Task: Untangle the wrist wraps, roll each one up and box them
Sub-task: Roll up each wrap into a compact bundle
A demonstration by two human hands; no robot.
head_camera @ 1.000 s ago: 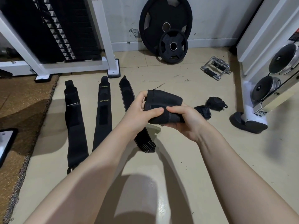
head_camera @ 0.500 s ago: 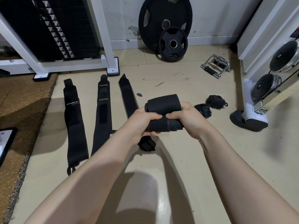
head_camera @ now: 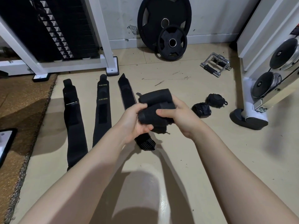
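Wide shot of the gym floor point(head_camera: 202, 159), pale and scuffed, with the white-framed weight stack point(head_camera: 53, 29) filling the far left and a brown mat point(head_camera: 19, 97) along that edge. Against the back wall leans the large weight plate point(head_camera: 152, 21), the small weight plate point(head_camera: 172, 42) propped in front of it and touching. Over on the right, a white machine base point(head_camera: 252, 97) with chrome discs, and near it a chrome cable handle point(head_camera: 215, 66) lying on the floor.

Down to the wraps now: three lie flat and straight, side by side on the floor, apart from each other: the left wrap point(head_camera: 73, 120), the middle wrap point(head_camera: 102, 113) (lettered XUEYING twice), and the right wrap point(head_camera: 127, 96), whose striped end pokes out below the hands. Two rolled wraps point(head_camera: 208, 105) sit on the floor just right of the hands, close together.

And the action, held above the floor at centre: the half-rolled wrap point(head_camera: 155, 110), a thick black bundle with a loose flap standing up behind it. The left hand point(head_camera: 134, 123) is clenched around its left end, fingers curled underneath; the right hand point(head_camera: 182, 117) grips the right end, thumb pressed across the front of the roll.
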